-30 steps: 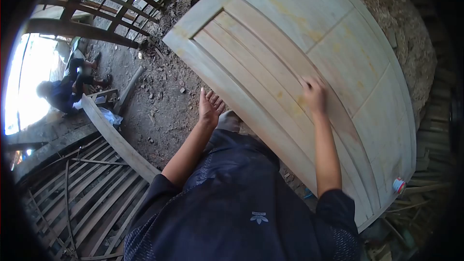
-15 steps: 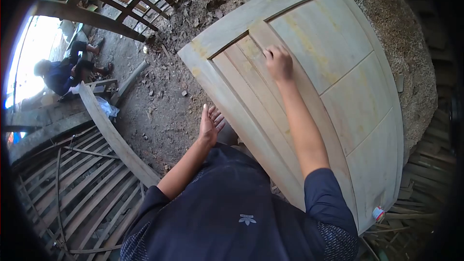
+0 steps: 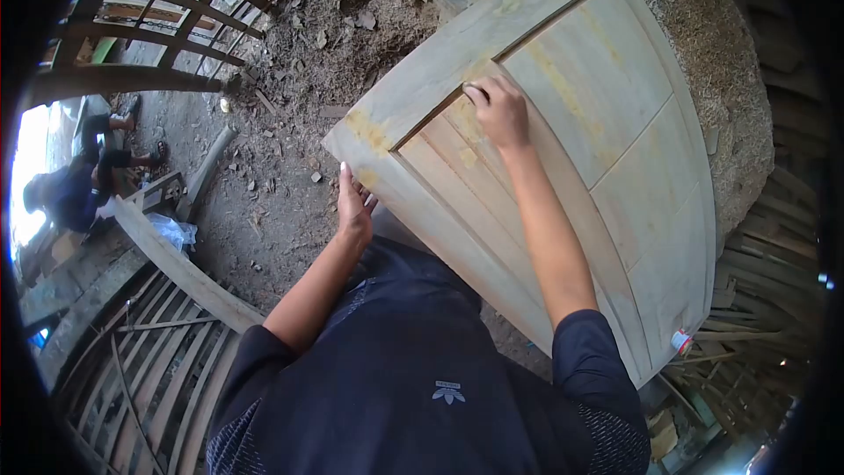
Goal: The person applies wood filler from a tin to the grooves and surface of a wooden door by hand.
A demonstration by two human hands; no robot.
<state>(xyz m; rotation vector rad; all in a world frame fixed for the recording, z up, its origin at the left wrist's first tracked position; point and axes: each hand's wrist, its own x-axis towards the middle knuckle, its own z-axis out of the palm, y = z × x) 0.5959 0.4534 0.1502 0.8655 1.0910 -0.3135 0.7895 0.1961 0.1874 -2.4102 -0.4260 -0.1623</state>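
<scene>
A large pale panelled wooden door [image 3: 563, 193] lies slanting before me, with yellowish patches on its frame and panels. On its surface, beside the upper end of a recessed panel, my right hand [image 3: 501, 110] is closed with bent fingers pressed together. Whatever is pinched in them is hidden. My left hand [image 3: 354, 215] is at the door's near left edge, close to the corner. Its thumb is stretched up against that edge, and the other fingers are loosely bent beside it, apart from the thumb.
A small red-and-white can [image 3: 680, 341] is at the door's lower right corner. Slatted wooden frames [image 3: 167, 369] stand on the left, with a curved plank [image 3: 176, 268] beside them. Another person [image 3: 75, 185] sits at far left. Sawdust [image 3: 747, 123] lies beyond the door.
My right hand has moved up and slightly left along the door. My left hand has come up and left to the door's edge near the corner. The view has shifted a little.
</scene>
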